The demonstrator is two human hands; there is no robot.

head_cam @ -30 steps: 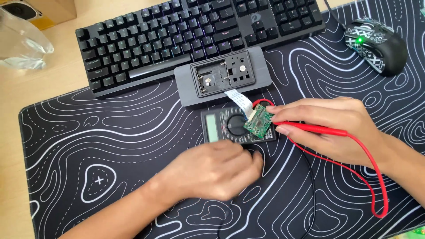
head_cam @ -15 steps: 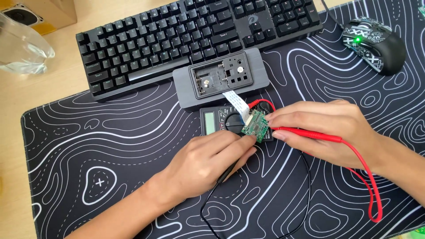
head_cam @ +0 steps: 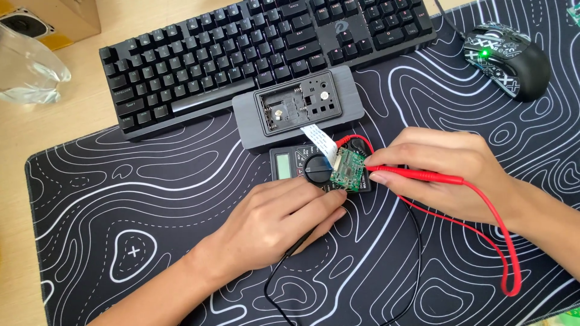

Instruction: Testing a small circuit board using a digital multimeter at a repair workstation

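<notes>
A black desk mat (head_cam: 151,199) with white contour lines is spread over most of the frame, on a pale wooden tabletop (head_cam: 36,139). A black mechanical keyboard (head_cam: 254,54) is laid across the upper middle, and a black patterned mouse (head_cam: 507,57) with a green light is seen at the upper right. A clear glass (head_cam: 27,72) is set at the upper left beside a cardboard box (head_cam: 60,18). Just below the keyboard, an opened grey device housing (head_cam: 299,115) is placed, from which a white ribbon cable (head_cam: 318,139) is led down to a small green circuit board (head_cam: 348,170). The board is held over a black digital multimeter (head_cam: 302,169) at the centre of the frame. The left hand (head_cam: 275,226) is curled around a black probe (head_cam: 308,235), whose tip is brought to the board's lower edge. The right hand (head_cam: 450,172) is closed in a pinch on a red probe (head_cam: 417,175), pointed at the board's right edge. A red lead (head_cam: 501,241) is looped away to the lower right.
</notes>
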